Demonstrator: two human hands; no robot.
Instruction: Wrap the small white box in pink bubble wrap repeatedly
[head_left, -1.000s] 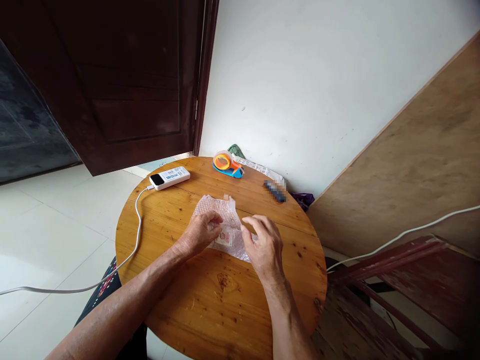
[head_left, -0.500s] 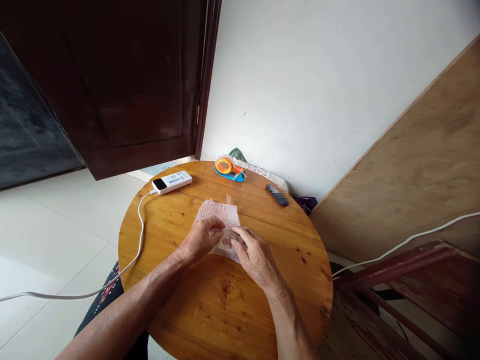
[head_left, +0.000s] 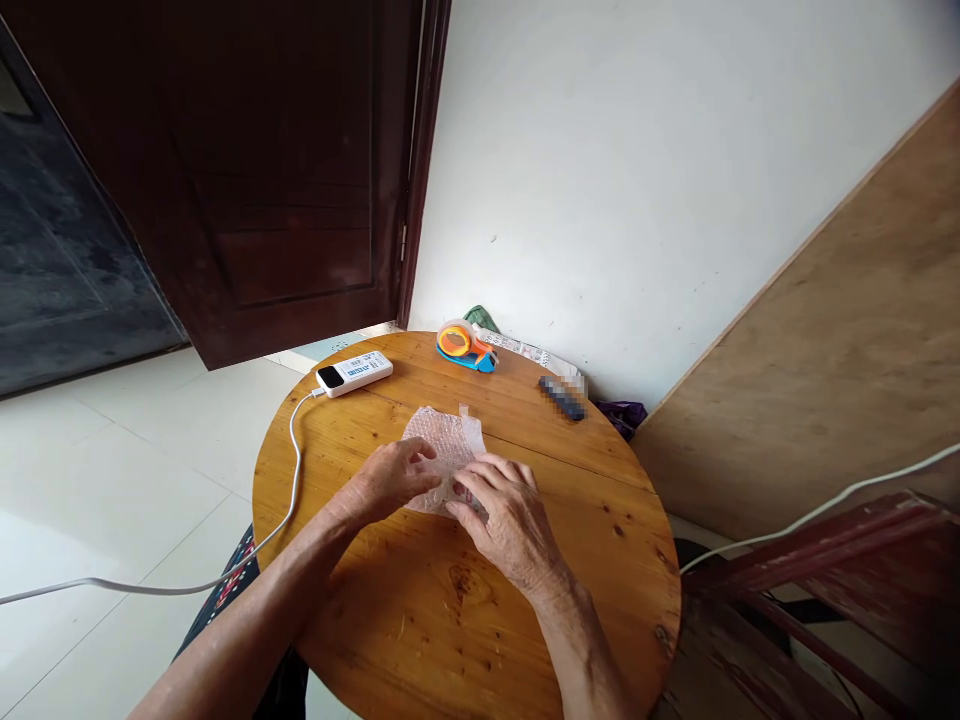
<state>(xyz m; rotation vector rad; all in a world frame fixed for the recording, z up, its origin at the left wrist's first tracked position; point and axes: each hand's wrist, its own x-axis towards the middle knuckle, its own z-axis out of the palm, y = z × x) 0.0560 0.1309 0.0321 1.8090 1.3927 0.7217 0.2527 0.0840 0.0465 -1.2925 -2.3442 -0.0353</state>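
A sheet of clear bubble wrap [head_left: 448,441] lies in the middle of a round wooden table [head_left: 525,620]. My left hand [head_left: 392,478] grips its left side with curled fingers. My right hand [head_left: 504,512] lies over its right part, fingers bent and pressing it down and inward. A small pinkish item seen earlier inside the wrap is now hidden under my hands. A short strip of tape [head_left: 463,409] sticks up at the wrap's far edge.
At the table's far side stand an orange and blue tape dispenser [head_left: 465,346], a white device [head_left: 354,373] with a white cable [head_left: 292,480] trailing off left, and a dark small object [head_left: 562,398]. A dark wooden door [head_left: 247,170] stands behind; a wooden board [head_left: 825,330] leans on the right.
My right hand has slid left over the bubble wrap, folding its right side in. The pinkish item inside has gone out of sight. The view has shifted slightly.
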